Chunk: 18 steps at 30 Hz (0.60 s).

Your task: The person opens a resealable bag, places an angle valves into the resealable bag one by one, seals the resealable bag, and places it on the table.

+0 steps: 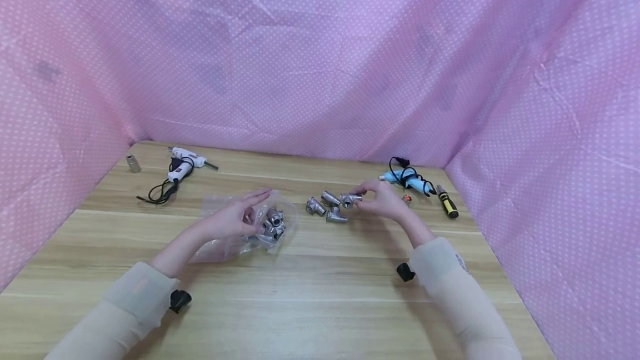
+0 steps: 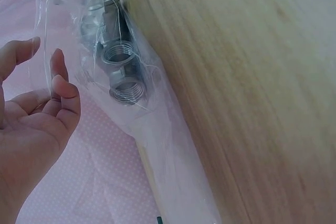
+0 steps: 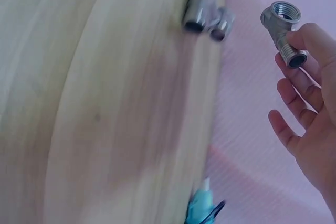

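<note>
Silver metal tee fitting (image 3: 283, 34)'s held by the right hand (image 1: 381, 200), fingers clamped on its threaded end. Clear plastic bag (image 2: 157, 124) beside the left hand (image 1: 231, 220), fingers apart, should be propped wide; contact's kinda unclear.

Place: small curtained work booth, workshop-like in its contents; type of building cannot be told. Walls: pink cloth (image 1: 320, 71) with white polka dots, hung at the back and both sides. Furniture: wood-grain desk (image 1: 300, 310). Tools: white glue gun (image 1: 180, 171) and light-blue glue gun (image 1: 419, 184), each with black cord; yellow-and-black screwdriver (image 1: 448, 203). Stock: threaded metal tee fittings (image 1: 337, 217), some loose, others inside a clear plastic bag (image 1: 220, 250).
</note>
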Motion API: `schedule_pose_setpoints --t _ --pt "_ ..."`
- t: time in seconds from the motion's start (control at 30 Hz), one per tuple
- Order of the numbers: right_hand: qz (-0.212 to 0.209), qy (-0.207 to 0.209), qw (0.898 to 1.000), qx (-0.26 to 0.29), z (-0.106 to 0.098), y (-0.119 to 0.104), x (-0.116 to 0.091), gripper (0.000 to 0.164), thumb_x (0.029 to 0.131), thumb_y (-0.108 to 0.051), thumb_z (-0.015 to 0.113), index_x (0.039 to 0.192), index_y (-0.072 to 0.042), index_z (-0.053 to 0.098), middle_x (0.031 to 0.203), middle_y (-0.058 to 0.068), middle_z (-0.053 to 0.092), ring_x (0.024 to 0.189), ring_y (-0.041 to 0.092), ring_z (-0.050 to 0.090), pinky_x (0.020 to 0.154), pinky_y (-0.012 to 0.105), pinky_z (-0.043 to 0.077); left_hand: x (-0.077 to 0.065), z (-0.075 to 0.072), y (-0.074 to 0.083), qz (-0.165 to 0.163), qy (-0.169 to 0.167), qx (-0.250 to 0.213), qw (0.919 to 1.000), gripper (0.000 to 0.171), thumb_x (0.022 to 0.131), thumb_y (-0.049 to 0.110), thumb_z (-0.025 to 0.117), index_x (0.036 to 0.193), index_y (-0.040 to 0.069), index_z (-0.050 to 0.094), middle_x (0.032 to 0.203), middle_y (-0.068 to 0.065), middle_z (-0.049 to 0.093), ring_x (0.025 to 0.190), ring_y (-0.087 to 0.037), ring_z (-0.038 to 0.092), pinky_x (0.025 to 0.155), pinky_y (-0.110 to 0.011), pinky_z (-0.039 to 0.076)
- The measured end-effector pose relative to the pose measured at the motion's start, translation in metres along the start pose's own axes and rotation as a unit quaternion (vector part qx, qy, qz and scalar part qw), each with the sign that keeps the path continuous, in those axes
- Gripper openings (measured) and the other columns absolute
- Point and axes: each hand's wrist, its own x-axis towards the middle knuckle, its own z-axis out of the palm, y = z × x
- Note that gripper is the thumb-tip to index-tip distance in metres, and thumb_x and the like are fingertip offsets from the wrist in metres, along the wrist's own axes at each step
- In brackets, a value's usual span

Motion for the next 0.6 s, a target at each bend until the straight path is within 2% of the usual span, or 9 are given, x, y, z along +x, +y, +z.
schedule_pose_setpoints --t 0.2,0.5,0.6 --pt "-0.006 0.013 1.0 0.016 0.0 -0.027 -0.002 0.025 0.078 -0.02 0.073 0.103 -0.017 0.072 0.097 -0.003 0.068 0.094 0.015 0.06 0.087 0.041 0.049 0.0 0.0 0.001 0.005 0.0 0.003 1.0 0.092 0.076 0.01 0.073 0.15 0.005 0.019 0.149 -0.021 0.028 0.072 -0.014 0.056 0.061 -0.025 0.053" --pt "-0.082 0.046 0.995 0.032 0.023 -0.063 0.002 0.026 0.076 -0.018 0.075 0.101 -0.012 0.073 0.095 0.0 0.071 0.088 0.017 0.062 0.081 0.035 0.051 0.002 0.001 -0.002 0.004 -0.001 0.002 1.0 0.092 0.076 0.011 0.073 0.15 0.005 0.019 0.149 -0.019 0.027 0.073 -0.015 0.056 0.062 -0.025 0.053" --pt "-0.091 0.049 0.994 0.029 0.033 -0.075 0.006 0.025 0.077 -0.018 0.075 0.101 -0.013 0.073 0.096 0.001 0.071 0.087 0.016 0.063 0.079 0.036 0.052 0.003 0.001 -0.004 0.008 -0.002 0.003 1.0 0.092 0.076 0.012 0.073 0.15 0.005 0.019 0.149 -0.02 0.026 0.073 -0.014 0.055 0.061 -0.025 0.053"
